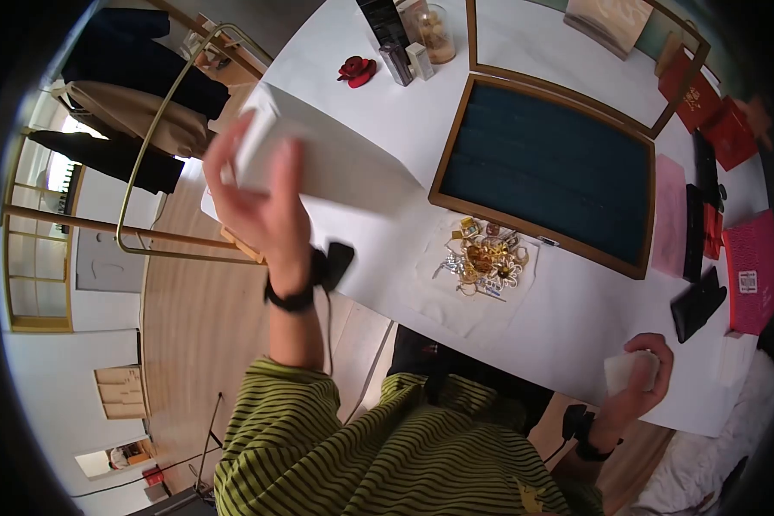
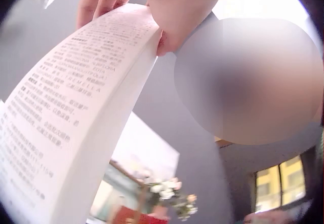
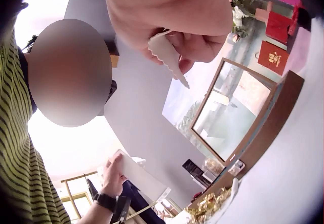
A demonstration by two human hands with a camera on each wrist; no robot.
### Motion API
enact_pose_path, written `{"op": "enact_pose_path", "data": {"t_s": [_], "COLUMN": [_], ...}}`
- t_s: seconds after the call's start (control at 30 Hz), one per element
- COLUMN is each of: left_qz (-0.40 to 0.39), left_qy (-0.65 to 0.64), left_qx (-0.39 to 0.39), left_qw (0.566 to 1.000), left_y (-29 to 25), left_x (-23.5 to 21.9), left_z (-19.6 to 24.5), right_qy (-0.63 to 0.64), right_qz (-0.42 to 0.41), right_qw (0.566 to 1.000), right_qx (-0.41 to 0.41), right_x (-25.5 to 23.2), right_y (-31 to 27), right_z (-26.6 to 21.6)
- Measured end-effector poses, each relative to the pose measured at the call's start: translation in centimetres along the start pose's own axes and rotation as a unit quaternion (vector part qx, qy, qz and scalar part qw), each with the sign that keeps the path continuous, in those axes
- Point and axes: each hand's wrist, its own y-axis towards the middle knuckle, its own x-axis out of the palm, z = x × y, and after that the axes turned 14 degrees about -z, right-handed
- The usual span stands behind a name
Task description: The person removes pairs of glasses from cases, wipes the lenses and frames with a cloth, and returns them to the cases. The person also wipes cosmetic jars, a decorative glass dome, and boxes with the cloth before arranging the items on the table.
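My left hand [image 1: 262, 202] grips one end of a long white box [image 1: 344, 163], raised over the left end of the table and slightly blurred. Small printed text covers one face of the box [image 2: 66, 92] in the left wrist view. At the table's front right, my right hand [image 1: 654, 378] pinches a small white sheet [image 1: 621, 373] with fingers curled about it; the right wrist view shows the sheet's [image 3: 167, 57] wavy edge. Between the hands, a pile of gold and silver jewellery [image 1: 486, 262] lies on a white cloth [image 1: 434, 297].
Behind the jewellery stands a wooden display case [image 1: 546, 163], its glass lid raised. Small boxes [image 1: 396, 64] and a red flower-shaped thing [image 1: 356, 71] stand at the back left. A black pouch [image 1: 698, 303], a pink pouch [image 1: 752, 271] and red boxes [image 1: 731, 133] lie at right.
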Motion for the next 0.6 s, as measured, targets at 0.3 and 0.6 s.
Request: {"op": "enact_pose_path", "data": {"t_s": [0.3,0.6], "left_qz": [-0.02,-0.039], "left_qy": [0.127,0.141], "left_qx": [-0.05,-0.121], "left_qw": [0.99,0.982], "left_y": [3.8,2.4], "left_x": [-0.5,1.4], "left_z": [-12.8,-13.7], "right_qy": [0.005,-0.015], "right_qz": [-0.039,-0.044], "right_qw": [0.998,0.996], "right_qx": [0.051,0.073], "right_x": [1.7,2.0], "right_y": [-1.4,-1.5], "right_z": [1.3,2.1]}}
